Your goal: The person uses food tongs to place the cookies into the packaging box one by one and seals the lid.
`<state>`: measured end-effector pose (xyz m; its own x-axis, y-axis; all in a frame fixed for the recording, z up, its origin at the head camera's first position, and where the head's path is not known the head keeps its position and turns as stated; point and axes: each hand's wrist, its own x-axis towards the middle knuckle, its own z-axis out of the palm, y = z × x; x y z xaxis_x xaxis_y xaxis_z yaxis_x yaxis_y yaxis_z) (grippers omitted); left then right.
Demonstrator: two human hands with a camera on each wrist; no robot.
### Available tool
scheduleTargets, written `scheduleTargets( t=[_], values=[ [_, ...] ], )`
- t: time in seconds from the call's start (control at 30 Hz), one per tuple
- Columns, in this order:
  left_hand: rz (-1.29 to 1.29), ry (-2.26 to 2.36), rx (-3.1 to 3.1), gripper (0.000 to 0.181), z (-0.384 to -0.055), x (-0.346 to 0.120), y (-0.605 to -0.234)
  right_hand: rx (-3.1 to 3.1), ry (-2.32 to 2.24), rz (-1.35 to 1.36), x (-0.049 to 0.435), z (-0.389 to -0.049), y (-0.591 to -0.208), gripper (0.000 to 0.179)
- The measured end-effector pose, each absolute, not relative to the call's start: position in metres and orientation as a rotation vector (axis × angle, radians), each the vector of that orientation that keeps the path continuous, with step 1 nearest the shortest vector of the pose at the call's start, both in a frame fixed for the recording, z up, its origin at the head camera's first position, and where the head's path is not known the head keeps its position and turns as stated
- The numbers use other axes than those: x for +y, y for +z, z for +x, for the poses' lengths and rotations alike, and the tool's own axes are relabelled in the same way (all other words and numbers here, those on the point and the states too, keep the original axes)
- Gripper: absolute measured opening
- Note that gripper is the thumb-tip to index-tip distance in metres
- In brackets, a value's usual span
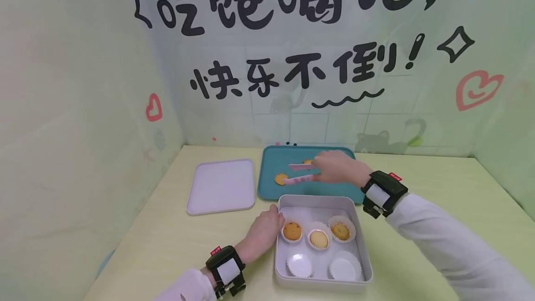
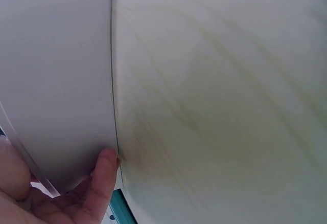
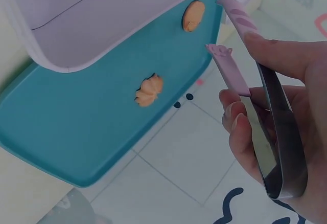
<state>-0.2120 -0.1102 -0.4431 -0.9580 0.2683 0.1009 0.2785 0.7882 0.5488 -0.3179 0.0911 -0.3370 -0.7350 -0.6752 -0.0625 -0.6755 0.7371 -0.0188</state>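
Right hand's [image 1: 340, 167] fingers curl round tongs [image 3: 232, 73], tips parted on nothing near cookies [image 1: 281, 179] on the blue tray [image 1: 266, 190] at the counter's [image 1: 443, 180] far edge; left hand's [image 1: 263, 229] fingers grip the box's [image 1: 323, 283] left wall, presumably steadying it.

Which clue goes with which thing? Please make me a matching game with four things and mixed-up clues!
Things:
1. Tongs
2. Box
3. Lilac tray
4. Teal tray

Clues:
A. Two cookies show on it
B. Five paper cups sit inside it
C. Held in the right grip
D. In the head view, left of the other tray

Right pairs: 1-C, 2-B, 3-D, 4-A
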Motion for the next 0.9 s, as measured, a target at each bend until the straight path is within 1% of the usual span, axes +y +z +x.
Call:
scheduleTargets(
  t=[0.1,0.23,0.6,0.83,0.9],
  values=[
    [-0.462,-0.898,-2.947,0.02,-0.212,-0.111,-0.444,2.846,0.018,-1.104,0.084,-0.325,-0.341,0.035],
    [-0.493,-0.87,-2.921,0.018,-0.211,-0.111,-0.445,2.822,0.042,-1.102,0.075,-0.332,-0.346,0.035],
    [-0.478,-0.833,-2.907,0.017,-0.211,-0.111,-0.445,2.787,0.057,-0.939,0.06,-0.351,-0.358,0.027],
    [-0.493,-0.827,-2.904,0.018,-0.212,-0.109,-0.445,2.774,0.081,-0.915,0.058,-0.354,-0.36,0.033],
    [-0.485,-0.821,-2.909,0.018,-0.212,-0.11,-0.445,2.776,0.09,-0.93,0.057,-0.354,-0.36,0.032]
  ],
)
